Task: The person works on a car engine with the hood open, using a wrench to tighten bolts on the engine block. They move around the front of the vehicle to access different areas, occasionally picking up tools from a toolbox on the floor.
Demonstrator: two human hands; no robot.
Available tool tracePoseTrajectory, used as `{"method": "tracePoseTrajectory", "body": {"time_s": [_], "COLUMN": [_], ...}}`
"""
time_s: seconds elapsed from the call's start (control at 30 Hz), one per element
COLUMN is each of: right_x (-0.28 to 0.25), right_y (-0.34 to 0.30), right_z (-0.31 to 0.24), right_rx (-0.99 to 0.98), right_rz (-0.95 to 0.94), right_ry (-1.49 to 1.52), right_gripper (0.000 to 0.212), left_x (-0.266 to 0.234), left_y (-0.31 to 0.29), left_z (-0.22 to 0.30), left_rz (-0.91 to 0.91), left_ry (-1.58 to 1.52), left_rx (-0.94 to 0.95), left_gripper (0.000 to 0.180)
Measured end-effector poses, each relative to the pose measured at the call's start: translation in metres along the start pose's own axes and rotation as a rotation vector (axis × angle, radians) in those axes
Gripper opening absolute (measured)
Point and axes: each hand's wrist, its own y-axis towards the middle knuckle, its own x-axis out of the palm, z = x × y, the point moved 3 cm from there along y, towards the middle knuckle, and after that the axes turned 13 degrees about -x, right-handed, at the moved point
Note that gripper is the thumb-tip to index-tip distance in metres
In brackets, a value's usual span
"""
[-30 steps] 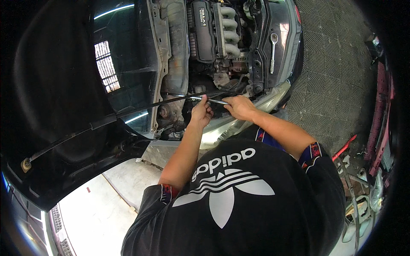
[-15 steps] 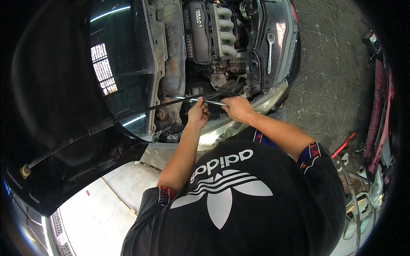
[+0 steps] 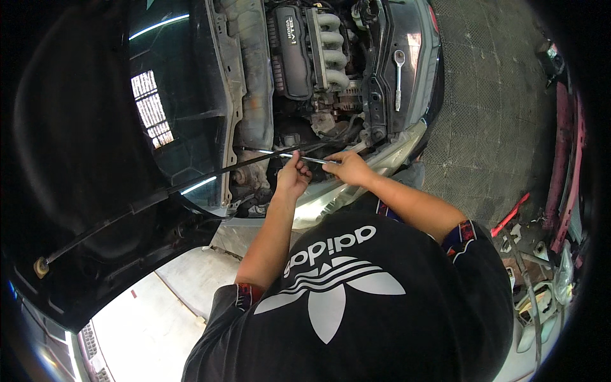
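A slim, shiny metal rod (image 3: 314, 159) lies across the near end of the open engine bay, pointing left toward the fender side. My left hand (image 3: 294, 176) pinches it near its middle, thumb on top and fingers curled. Closed round its right end is my right hand (image 3: 350, 169), just above the headlight (image 3: 321, 202). The rod's far left tip is hard to make out among the dark parts. A black strut (image 3: 223, 169) from the raised hood passes close over the rod by my left hand.
The raised hood (image 3: 76, 191) fills the left. Ahead sit the engine cover (image 3: 293, 54) and the intake pipes (image 3: 331, 57). A ratchet wrench (image 3: 399, 79) rests on the front panel. To the right, a red bumper part (image 3: 560, 159) and loose parts lie on the tiled floor.
My right hand has shifted slightly left and down, closer to my left hand, so less rod shows between them. My left hand keeps its pinch. The whole view has shifted a little.
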Motion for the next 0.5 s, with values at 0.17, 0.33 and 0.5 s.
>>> {"method": "tracePoseTrajectory", "body": {"time_s": [0.17, 0.33, 0.5], "right_x": [0.01, 0.006, 0.004], "right_y": [-0.001, -0.008, 0.002], "right_z": [0.011, -0.007, 0.015], "right_rx": [0.564, -0.273, 0.124], "right_rz": [-0.274, -0.014, -0.082], "right_ry": [0.829, -0.568, 0.162], "right_gripper": [0.038, 0.03, 0.034], "left_x": [-0.008, -0.008, -0.009], "left_y": [-0.004, 0.0, 0.002], "left_z": [-0.004, -0.003, 0.0], "left_rz": [-0.136, 0.039, -0.087], "left_ry": [-0.061, 0.028, -0.072], "left_rx": [-0.027, -0.012, -0.026], "left_gripper": [0.022, 0.023, 0.025]}}
